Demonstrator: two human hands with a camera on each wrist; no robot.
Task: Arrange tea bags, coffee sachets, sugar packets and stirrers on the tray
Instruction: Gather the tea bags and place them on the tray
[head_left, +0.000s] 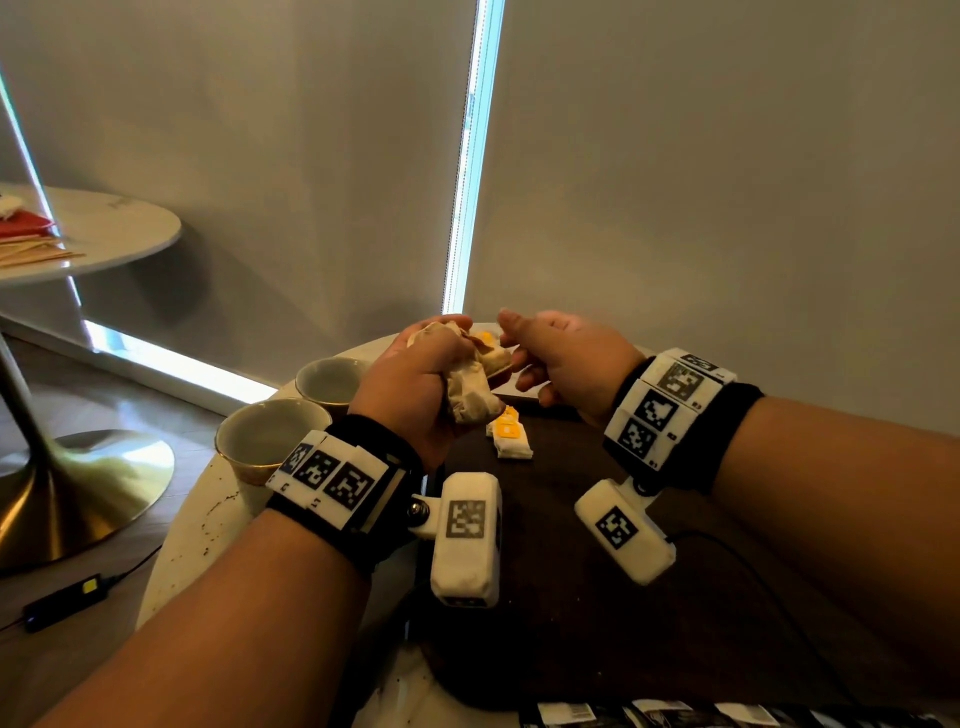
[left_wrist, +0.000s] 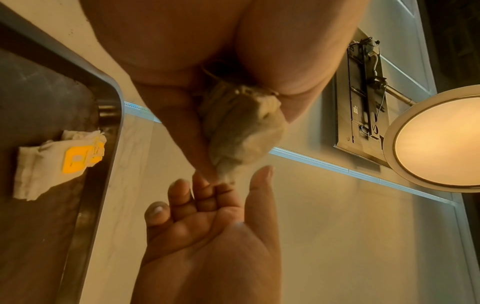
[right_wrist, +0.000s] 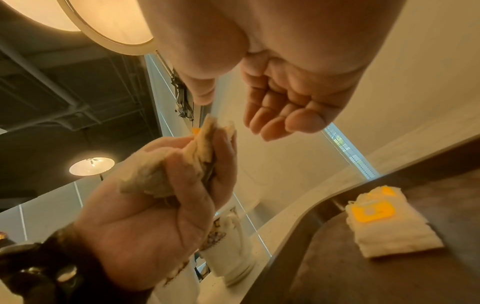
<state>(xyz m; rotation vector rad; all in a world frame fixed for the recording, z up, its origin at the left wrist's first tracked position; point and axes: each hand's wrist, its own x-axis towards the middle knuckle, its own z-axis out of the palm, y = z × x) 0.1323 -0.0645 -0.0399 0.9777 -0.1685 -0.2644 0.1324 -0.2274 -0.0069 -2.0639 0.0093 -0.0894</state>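
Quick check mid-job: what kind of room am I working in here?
Probably a hotel room or lounge, though I can't be sure. Pointers: round white marble-look pedestal tables, grey roller blinds over tall windows, patterned ceramic cups beside a dark serving tray with yellow-tagged tea bags.

Your left hand (head_left: 415, 384) is raised in front of you at mid-height, fingers and thumb curled tight into a fist-like grip around a bundle it holds. In the left wrist view the fingers (left_wrist: 182, 115) close from both sides. Your right hand (head_left: 561, 358) sits just beside it, at about the same height, palm turned towards the left hand. Its fingers (right_wrist: 270, 107) are relaxed and slightly bent, thumb apart, holding nothing; the fingertips come very near the left hand, and contact cannot be confirmed. Both forearms reach forward and converge. Each wrist carries a black band with marker blocks.
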